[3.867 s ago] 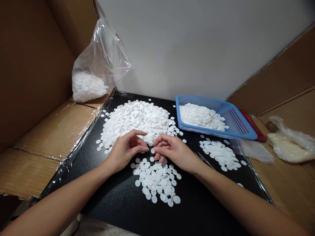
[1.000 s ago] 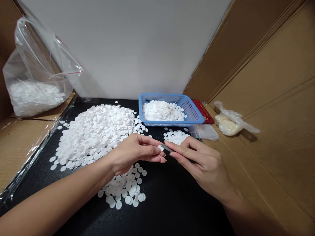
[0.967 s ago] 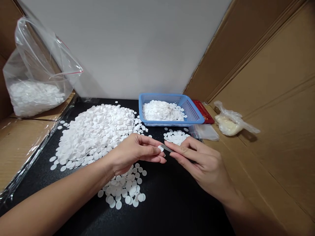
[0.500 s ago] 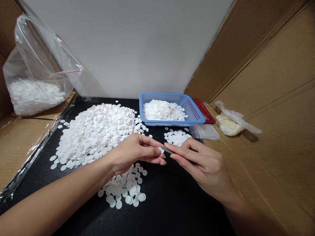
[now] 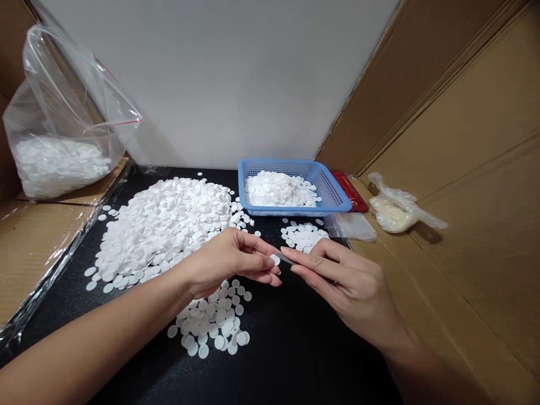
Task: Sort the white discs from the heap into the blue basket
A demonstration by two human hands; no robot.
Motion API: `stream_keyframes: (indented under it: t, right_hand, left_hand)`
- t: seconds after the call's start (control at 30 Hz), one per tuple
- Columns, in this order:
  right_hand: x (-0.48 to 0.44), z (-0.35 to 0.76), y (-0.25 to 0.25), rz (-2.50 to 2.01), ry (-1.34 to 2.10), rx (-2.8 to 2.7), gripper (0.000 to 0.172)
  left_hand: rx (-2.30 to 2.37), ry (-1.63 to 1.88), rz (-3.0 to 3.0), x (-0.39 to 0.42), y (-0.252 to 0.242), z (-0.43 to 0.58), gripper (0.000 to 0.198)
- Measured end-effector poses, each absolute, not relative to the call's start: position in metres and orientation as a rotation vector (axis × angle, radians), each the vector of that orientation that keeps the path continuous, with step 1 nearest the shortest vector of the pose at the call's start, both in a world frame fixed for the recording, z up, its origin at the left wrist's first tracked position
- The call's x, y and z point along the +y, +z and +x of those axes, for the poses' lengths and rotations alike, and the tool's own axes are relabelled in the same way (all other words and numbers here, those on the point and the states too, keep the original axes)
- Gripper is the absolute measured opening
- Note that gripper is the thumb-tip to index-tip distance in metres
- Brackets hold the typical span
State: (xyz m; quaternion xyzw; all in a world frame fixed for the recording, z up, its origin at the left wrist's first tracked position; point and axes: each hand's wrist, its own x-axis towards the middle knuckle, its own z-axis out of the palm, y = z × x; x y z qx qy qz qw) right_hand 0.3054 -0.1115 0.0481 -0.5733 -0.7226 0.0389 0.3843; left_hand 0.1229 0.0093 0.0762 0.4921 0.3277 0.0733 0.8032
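Centrally, above the black tabletop (image 5: pixel 295 349), the left hand (image 5: pixel 223 264) held one white disc (image 5: pixel 275 259), its grip closed on the disc between thumb and fingertips. The right hand (image 5: pixel 350 284) had its grip closed on a thin metal tool (image 5: pixel 287 260), most likely tweezers, whose tip touched the disc's edge.

All positions below are referenced to the blue basket (image 5: pixel 333 194). The held disc was in front of the basket, near it. A small heap of discs (image 5: pixel 304 235) lay just in front of the basket. The large disc pile (image 5: pixel 164 222) lay to its left, just beside it. A scattered disc patch (image 5: pixel 213 323) lay well in front and to the left, under the left wrist. A clear bag of discs (image 5: pixel 59 152) stood far left. A crumpled plastic bag (image 5: pixel 394 211) lay to the right.
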Motion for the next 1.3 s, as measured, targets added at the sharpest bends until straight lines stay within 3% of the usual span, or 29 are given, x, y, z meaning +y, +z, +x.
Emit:
stream_keyframes:
  t: [0.3, 0.57, 0.63, 0.87, 1.03, 1.1, 1.17, 1.3]
  right_hand:
    - [-0.104, 0.315, 0.035, -1.809, 0.068, -1.72, 0.027]
    - [-0.097, 0.315, 0.011, -2.237, 0.157, -1.998, 0.009]
    - [-0.099, 0.317, 0.005, -2.226, 0.086, -2.04, 0.007]
    - [-0.098, 0.313, 0.0, -1.976, -0.105, -1.949, 0.027]
    - [-0.095, 0.265, 0.006, -1.6, 0.436, -2.008, 0.027]
    - [-0.096, 0.246, 0.001, -1.525, 0.573, -2.11, 0.044]
    - [-0.097, 0.233, -0.006, -1.478, 0.606, -2.245, 0.075]
    - [-0.102, 0.217, -0.018, -1.37, 0.525, -2.456, 0.126]
  left_hand:
    - [0.655, 0.192, 1.082, 0.009, 0.075, 0.123, 0.021]
    - [0.709, 0.319, 1.241, 0.012, 0.076, 0.093, 0.022]
    - [0.778, 0.419, 1.306, 0.012, 0.073, 0.074, 0.022]
    - [1.07, 0.44, 1.6, -0.007, 0.059, 0.007, 0.02]
    - [1.117, 0.348, 1.988, -0.033, 0.042, -0.013, 0.025]
    - [1.096, 0.394, 2.082, -0.039, 0.034, -0.016, 0.017]
    - [1.09, 0.482, 2.129, -0.041, 0.027, -0.017, 0.012]
    - [1.047, 0.585, 2.134, -0.045, 0.02, -0.02, 0.018]
